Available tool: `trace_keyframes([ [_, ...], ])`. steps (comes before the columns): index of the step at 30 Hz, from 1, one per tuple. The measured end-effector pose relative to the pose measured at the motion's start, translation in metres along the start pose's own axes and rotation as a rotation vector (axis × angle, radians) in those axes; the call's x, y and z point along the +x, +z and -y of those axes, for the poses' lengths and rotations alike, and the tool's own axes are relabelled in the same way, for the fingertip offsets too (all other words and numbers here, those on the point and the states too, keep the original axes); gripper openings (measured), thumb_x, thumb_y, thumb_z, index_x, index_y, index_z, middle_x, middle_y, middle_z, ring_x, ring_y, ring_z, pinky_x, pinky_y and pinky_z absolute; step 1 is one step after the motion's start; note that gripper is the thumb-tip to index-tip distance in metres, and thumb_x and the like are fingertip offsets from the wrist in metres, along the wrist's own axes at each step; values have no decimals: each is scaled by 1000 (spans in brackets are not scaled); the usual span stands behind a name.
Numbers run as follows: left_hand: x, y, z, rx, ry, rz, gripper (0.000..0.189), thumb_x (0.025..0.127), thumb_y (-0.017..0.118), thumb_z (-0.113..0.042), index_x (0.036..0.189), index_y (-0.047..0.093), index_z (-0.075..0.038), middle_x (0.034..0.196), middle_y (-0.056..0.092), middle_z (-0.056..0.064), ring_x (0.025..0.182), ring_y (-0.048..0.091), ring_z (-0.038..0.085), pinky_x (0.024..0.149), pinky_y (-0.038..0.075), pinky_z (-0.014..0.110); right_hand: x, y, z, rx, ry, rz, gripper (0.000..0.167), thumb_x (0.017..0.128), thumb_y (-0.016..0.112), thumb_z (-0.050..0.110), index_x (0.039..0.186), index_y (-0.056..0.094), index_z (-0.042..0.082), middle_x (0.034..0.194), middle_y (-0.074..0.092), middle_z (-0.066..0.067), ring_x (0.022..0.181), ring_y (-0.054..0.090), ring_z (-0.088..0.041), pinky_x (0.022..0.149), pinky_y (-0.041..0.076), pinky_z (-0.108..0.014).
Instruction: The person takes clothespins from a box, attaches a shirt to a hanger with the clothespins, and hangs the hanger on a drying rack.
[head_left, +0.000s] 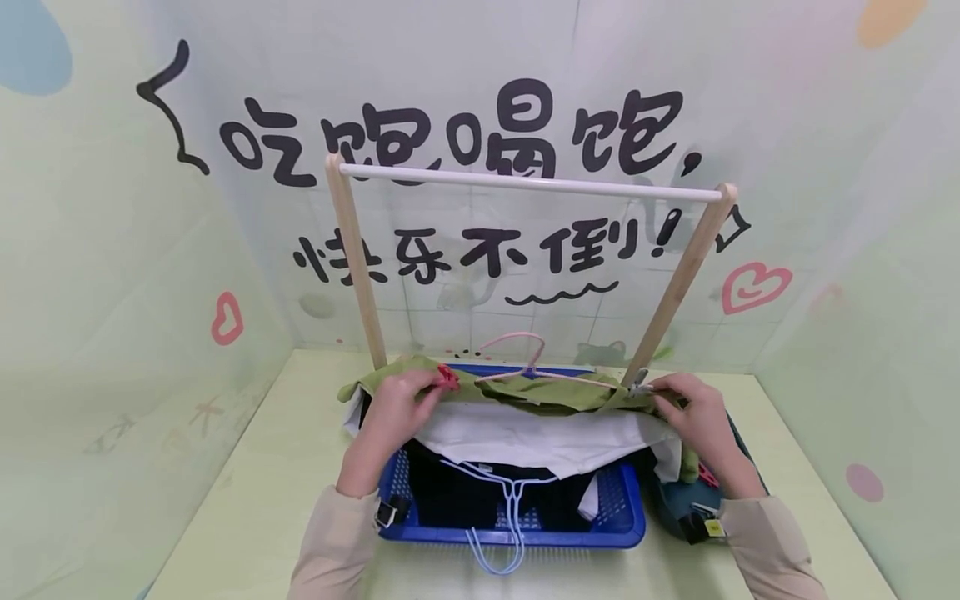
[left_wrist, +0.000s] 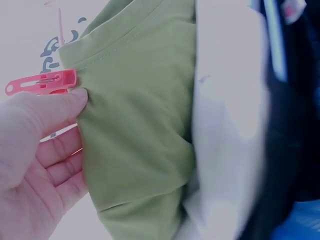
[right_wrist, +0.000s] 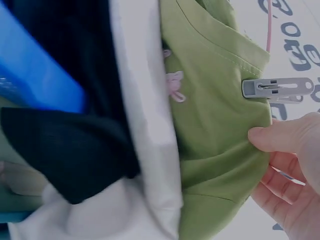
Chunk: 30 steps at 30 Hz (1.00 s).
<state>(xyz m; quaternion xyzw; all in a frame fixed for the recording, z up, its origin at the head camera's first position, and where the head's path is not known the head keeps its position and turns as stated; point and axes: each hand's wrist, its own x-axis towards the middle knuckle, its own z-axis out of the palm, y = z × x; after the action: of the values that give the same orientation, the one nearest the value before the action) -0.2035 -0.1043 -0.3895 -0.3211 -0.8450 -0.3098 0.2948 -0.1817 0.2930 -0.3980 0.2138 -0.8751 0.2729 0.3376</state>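
Note:
A green garment (head_left: 570,393) with a small pink rabbit print (right_wrist: 175,85) hangs on a pink hanger (head_left: 534,367). One shoulder carries a red clothespin (left_wrist: 47,82), the other a grey clothespin (right_wrist: 280,88). Just below the red clothespin, my left hand (head_left: 397,408) pinches the garment's edge between thumb and fingers. My right hand (head_left: 697,414) pinches the opposite edge, close beneath the grey clothespin. Part of each hand's fingers is hidden behind the cloth. A white garment (head_left: 517,437) lies directly on the near side of the green one.
A blue basket (head_left: 633,508) below holds black clothing (head_left: 453,500), with light blue hangers (head_left: 513,508) over its front rim. Behind stands a wooden rack with a white rod (head_left: 525,182). At right sits a dark teal container (head_left: 667,504), partly covered by my arm, on the pale table (head_left: 255,500).

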Motion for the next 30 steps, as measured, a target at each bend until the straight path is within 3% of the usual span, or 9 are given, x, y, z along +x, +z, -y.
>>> trace_keyframes([
  [5,19,-6,-5,23,-24,3,7,77,73,2,84,72,0,82,70,13,75,66,27,66,55,36,6,-8,0,18,-17,-79,27,61,73,-22,80,68,-3,76,66,-12,66,60,-16,65,43,-7],
  [16,70,-6,-2,-7,-35,-9,6,82,68,1,87,71,2,87,70,16,81,68,30,72,55,39,22,-15,-4,19,-21,-214,24,66,71,-22,83,70,-5,79,68,-16,74,54,2,68,40,-5],
  [23,108,-10,-3,-3,-35,-85,8,84,67,-2,90,72,2,89,70,16,82,66,30,75,53,40,43,-23,3,46,2,-369,19,70,70,-19,84,71,-7,80,67,-20,80,51,9,73,40,-4],
  [30,141,-9,-8,6,-8,-147,9,85,67,-4,90,72,2,89,70,14,83,66,29,78,51,39,55,-36,7,58,68,-457,13,73,69,-16,84,72,-8,79,66,-24,79,49,11,71,40,-6],
])
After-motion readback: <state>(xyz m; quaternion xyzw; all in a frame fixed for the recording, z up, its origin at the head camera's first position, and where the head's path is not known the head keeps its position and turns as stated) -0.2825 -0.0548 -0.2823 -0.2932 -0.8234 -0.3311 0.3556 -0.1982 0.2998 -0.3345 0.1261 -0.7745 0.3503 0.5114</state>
